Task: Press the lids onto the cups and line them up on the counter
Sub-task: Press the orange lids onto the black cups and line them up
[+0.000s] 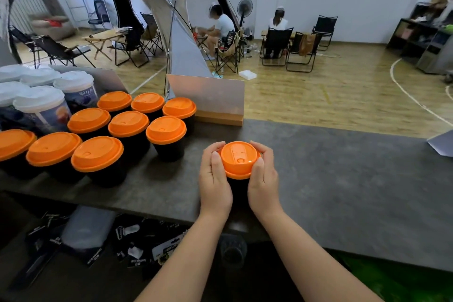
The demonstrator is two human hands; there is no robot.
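Hands, left hand [215, 179] and right hand [263, 179], curl round the orange lid [239, 157] to seat it on the black cup [238, 186] mid-table [343, 179], with lidded cups [98, 152] ranked at ten o'clock.

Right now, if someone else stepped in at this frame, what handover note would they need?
Left hand and right hand both grip the orange lid on a black cup standing on the grey counter.
Done: nine orange-lidded black cups stand in three rows at the left, beside white-lidded cups.
Left: whether this lid is fully seated cannot be told; finish pressing, then set the cup beside the rows.
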